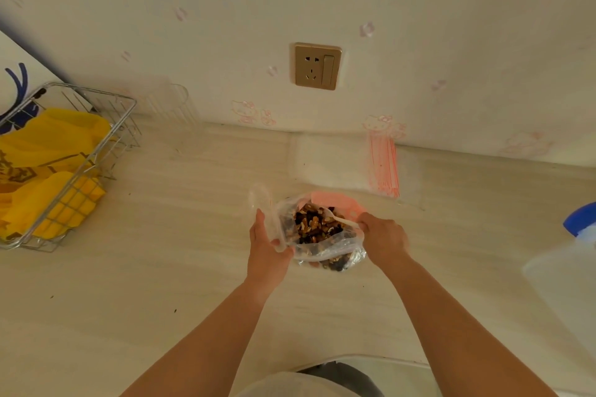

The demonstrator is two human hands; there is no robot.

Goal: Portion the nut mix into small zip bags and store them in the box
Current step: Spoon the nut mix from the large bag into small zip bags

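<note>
From the head camera, the left hand [269, 245] is gripping the edge of a clear bag [322, 235] full of nut mix [317, 224], which is sitting on the pale counter [161, 267], and the right hand [383, 237] is pinching a white plastic spoon [342, 219] that is dipping into the nuts. A pile of small zip bags [354, 164] with pink stripes is lying just behind the big bag near the wall, under a gold wall socket [316, 66]. A wire basket [67, 164] holding yellow bags [48, 167] is sitting well off to the left beside a clear cup [175, 113], and a clear box [567, 284] with a blue lid [580, 217] behind it is peeking in at the right edge.
</note>
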